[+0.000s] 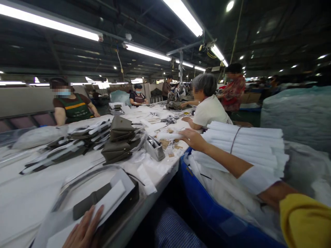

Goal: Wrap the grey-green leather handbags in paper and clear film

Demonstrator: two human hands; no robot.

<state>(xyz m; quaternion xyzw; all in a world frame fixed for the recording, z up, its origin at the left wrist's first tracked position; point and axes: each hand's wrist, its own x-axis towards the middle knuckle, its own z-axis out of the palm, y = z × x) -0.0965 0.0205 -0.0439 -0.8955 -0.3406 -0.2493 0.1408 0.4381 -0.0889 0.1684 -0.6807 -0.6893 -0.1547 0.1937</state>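
Note:
My left hand [86, 227], its fingers stretched out, lies on white padding [111, 201] on top of a dark olive bag [129, 193] with a grey wrapped handle loop [85, 175]. My right arm reaches across a tied bundle of white foam sheets [248, 148]. My right hand [193, 139] is at the table's edge, its fingers closed on the end of a white foam roll [168, 135]; part of the grip is hidden. Beyond my left hand stands a pile of olive bags [119, 141], with a grey tape dispenser [155, 148] beside it.
A blue bin [207, 199] with white padding stands right of the table [23, 193]. More wrapped bag parts [77, 144] lie on the left. Paper scraps [170, 146] litter the table. Co-workers stand around it, one in a white shirt [212, 112] near my right hand.

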